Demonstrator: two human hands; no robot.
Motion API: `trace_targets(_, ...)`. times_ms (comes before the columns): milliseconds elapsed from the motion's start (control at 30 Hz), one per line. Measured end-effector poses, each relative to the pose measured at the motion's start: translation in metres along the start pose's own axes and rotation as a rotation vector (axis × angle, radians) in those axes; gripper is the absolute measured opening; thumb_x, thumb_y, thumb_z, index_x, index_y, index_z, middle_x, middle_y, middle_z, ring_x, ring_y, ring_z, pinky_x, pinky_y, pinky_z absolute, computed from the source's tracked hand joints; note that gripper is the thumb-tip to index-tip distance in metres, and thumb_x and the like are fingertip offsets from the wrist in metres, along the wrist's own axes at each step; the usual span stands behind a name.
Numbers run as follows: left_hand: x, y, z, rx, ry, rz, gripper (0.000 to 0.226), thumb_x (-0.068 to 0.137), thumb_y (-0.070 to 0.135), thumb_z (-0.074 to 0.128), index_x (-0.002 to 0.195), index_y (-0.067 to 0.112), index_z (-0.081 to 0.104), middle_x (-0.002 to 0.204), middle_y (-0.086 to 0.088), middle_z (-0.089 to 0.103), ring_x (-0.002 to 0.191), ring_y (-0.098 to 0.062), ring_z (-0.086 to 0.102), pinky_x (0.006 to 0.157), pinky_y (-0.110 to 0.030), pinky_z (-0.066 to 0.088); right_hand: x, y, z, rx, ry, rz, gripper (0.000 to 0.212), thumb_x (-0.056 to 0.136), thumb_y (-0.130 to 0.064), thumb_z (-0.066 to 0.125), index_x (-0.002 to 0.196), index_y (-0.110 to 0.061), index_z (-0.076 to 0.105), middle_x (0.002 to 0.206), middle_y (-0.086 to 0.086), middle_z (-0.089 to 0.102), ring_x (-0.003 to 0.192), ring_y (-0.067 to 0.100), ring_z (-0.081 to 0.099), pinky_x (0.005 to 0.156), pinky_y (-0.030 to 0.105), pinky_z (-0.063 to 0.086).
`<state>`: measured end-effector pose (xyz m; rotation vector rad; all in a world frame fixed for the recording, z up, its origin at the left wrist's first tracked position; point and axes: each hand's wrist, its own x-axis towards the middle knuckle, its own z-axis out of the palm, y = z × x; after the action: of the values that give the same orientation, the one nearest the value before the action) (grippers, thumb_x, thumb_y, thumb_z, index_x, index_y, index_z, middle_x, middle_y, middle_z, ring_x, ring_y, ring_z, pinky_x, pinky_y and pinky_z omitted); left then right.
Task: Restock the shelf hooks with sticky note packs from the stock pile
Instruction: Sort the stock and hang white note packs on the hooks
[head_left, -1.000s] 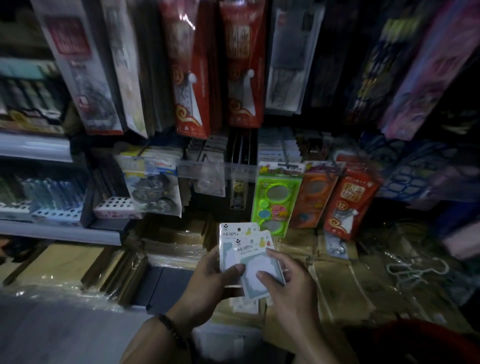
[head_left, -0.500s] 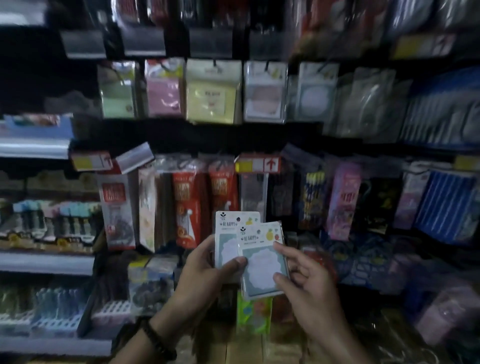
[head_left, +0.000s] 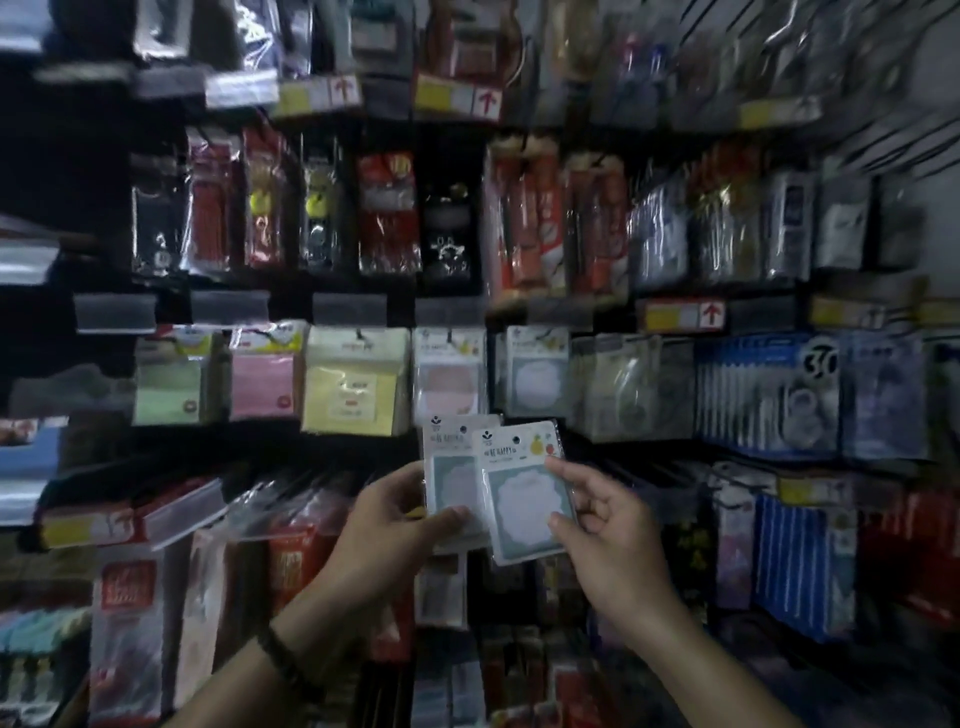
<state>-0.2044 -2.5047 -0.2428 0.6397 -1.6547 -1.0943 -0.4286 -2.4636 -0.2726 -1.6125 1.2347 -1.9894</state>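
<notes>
My left hand (head_left: 387, 535) grips a small stack of sticky note packs (head_left: 451, 467), white cards with a pale cloud-shaped pad. My right hand (head_left: 605, 535) pinches the front pack (head_left: 524, 493) by its right edge, fanned slightly to the right of the stack. Both are held up just below a row of hanging sticky note packs on shelf hooks: green (head_left: 169, 382), pink (head_left: 262, 376), yellow (head_left: 356, 387), a pink cloud pack (head_left: 449, 371) and a matching white cloud pack (head_left: 535, 371). The hooks themselves are hard to make out.
Rows of hanging stationery fill the dark rack above, below and to the right, with red packs (head_left: 387, 213) above and blue packs (head_left: 769, 395) at right. Price tag strips (head_left: 680, 314) edge each row. Shelves jut out at left (head_left: 26, 467).
The view has swung upward from the stock pile to the hook rows. Both hands rose with the packs, now just under the sticky note row; the front pack is fanned further right.
</notes>
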Motion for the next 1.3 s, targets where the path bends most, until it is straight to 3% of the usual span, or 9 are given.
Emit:
trace_targets(167, 0.038, 0.019, 0.003, 0.062, 0.041, 0.029, 0.029, 0.098, 0.004, 0.069, 0.124, 0.017, 0.073, 0.115, -0.005, 0.081, 0.102, -0.027, 0.080, 0.083, -0.046, 0.066, 0.057, -0.009, -0.016, -0.011, 0.064, -0.016, 0.056, 0.095, 0.012, 0.065, 0.131, -0.032, 0.070, 0.117, -0.022, 0.071, 0.098, -0.009, 0.071, 0.075, 0.014, 0.058)
trace_targets(233, 0.051, 0.023, 0.003, 0.099, 0.068, 0.039, 0.029, 0.097, 0.007, 0.071, 0.124, 0.019, 0.071, 0.115, -0.003, 0.080, 0.100, -0.023, 0.080, 0.085, -0.047, 0.066, 0.076, -0.010, -0.017, -0.013, 0.093, -0.052, 0.059, 0.096, 0.012, 0.064, 0.128, -0.037, 0.070, 0.128, -0.023, 0.068, 0.108, -0.009, 0.069, 0.082, 0.013, 0.058)
trace_targets(400, 0.069, 0.033, 0.009, 0.129, 0.092, 0.110, 0.031, 0.095, 0.010, 0.074, 0.122, 0.025, 0.067, 0.108, 0.001, 0.081, 0.091, -0.018, 0.081, 0.069, -0.031, 0.066, 0.112, -0.006, -0.012, -0.013, 0.142, -0.158, 0.059, 0.096, 0.007, 0.067, 0.131, -0.040, 0.070, 0.141, -0.019, 0.066, 0.132, 0.006, 0.062, 0.110, 0.041, 0.056)
trace_targets(867, 0.093, 0.024, 0.015, 0.177, 0.126, 0.238, 0.044, 0.090, 0.013, 0.078, 0.124, 0.034, 0.060, 0.116, 0.001, 0.076, 0.097, -0.010, 0.078, 0.070, -0.031, 0.067, 0.150, -0.004, -0.009, -0.108, 0.162, -0.117, 0.055, 0.097, 0.002, 0.069, 0.142, -0.028, 0.064, 0.146, -0.018, 0.059, 0.139, 0.008, 0.055, 0.113, 0.039, 0.053)
trace_targets(967, 0.099, 0.022, 0.015, 0.202, 0.098, 0.244, 0.043, 0.091, 0.014, 0.078, 0.124, 0.035, 0.060, 0.117, 0.000, 0.075, 0.099, -0.011, 0.078, 0.071, -0.031, 0.067, 0.156, -0.004, -0.007, -0.225, 0.196, -0.125, 0.055, 0.096, 0.000, 0.070, 0.142, -0.030, 0.065, 0.146, -0.011, 0.063, 0.104, 0.001, 0.067, 0.085, 0.028, 0.064)
trace_targets(1033, 0.104, 0.020, 0.016, 0.223, 0.095, 0.243, 0.044, 0.090, 0.015, 0.079, 0.124, 0.035, 0.061, 0.116, 0.000, 0.074, 0.098, -0.013, 0.078, 0.071, -0.031, 0.067, 0.160, -0.004, -0.005, -0.366, 0.209, -0.143, 0.054, 0.097, -0.003, 0.070, 0.143, -0.031, 0.064, 0.136, -0.007, 0.069, 0.062, -0.006, 0.053, 0.053, 0.010, 0.049)
trace_targets(1100, 0.110, 0.019, 0.019, 0.246, 0.111, 0.229, 0.045, 0.089, 0.016, 0.081, 0.124, 0.034, 0.061, 0.114, 0.000, 0.074, 0.094, -0.014, 0.078, 0.068, -0.028, 0.066, 0.166, -0.001, -0.002, -0.505, 0.199, -0.148, 0.054, 0.098, -0.010, 0.073, 0.145, -0.032, 0.062, 0.121, -0.007, 0.072, 0.050, -0.002, 0.050, 0.045, 0.010, 0.042)
trace_targets(1233, 0.120, 0.016, 0.030, 0.297, 0.143, 0.225, 0.046, 0.087, 0.018, 0.084, 0.122, 0.036, 0.060, 0.111, 0.003, 0.073, 0.092, -0.013, 0.078, 0.069, -0.031, 0.067, 0.173, 0.001, 0.007, -0.698, 0.189, -0.137, 0.059, 0.095, -0.022, 0.077, 0.147, -0.041, 0.057, 0.129, -0.004, 0.062, 0.093, 0.015, 0.067, 0.073, 0.032, 0.064)
trace_targets(1300, 0.123, 0.017, 0.034, 0.278, 0.155, 0.229, 0.047, 0.088, 0.017, 0.083, 0.124, 0.035, 0.059, 0.111, 0.002, 0.073, 0.093, -0.014, 0.077, 0.069, -0.032, 0.067, 0.166, -0.006, 0.008, -0.815, 0.266, -0.126, 0.048, 0.100, -0.031, 0.068, 0.146, -0.041, 0.058, 0.123, -0.004, 0.055, 0.106, 0.020, 0.062, 0.085, 0.036, 0.059)
